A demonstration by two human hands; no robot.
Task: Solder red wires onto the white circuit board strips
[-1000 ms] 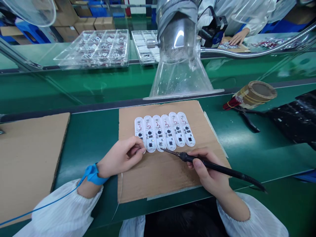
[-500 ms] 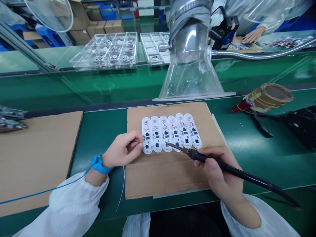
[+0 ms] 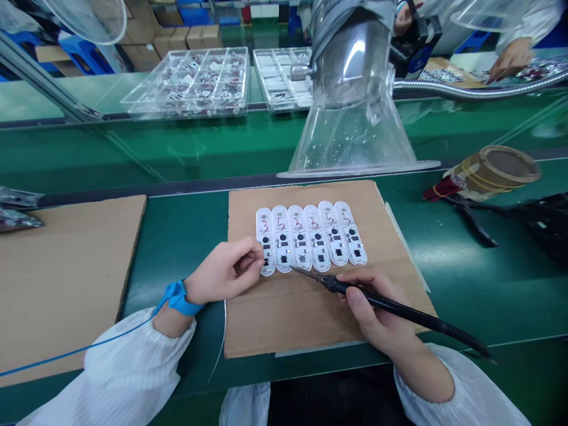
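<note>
Head view: soldering is judged in hand; six white circuit boards [image 3: 310, 239] are laid on cardboard [image 3: 275, 319] mid-desk, pinned by the pressed-together grip of the left hand [image 3: 224, 271], while a soldering iron [image 3: 399, 310] is pinched by the right hand [image 3: 370, 310], its tip needing lowering onto a joint

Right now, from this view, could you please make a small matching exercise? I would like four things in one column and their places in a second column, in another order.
Things:
1. Soldering iron
2. Blue wrist strap
3. Row of six white circuit boards
4. Pliers

Places:
A. On the cardboard sheet
B. Held in the right hand
C. On the green bench, right of the cardboard
D. Around the left wrist

Right pairs: 1-B, 2-D, 3-A, 4-C
</note>
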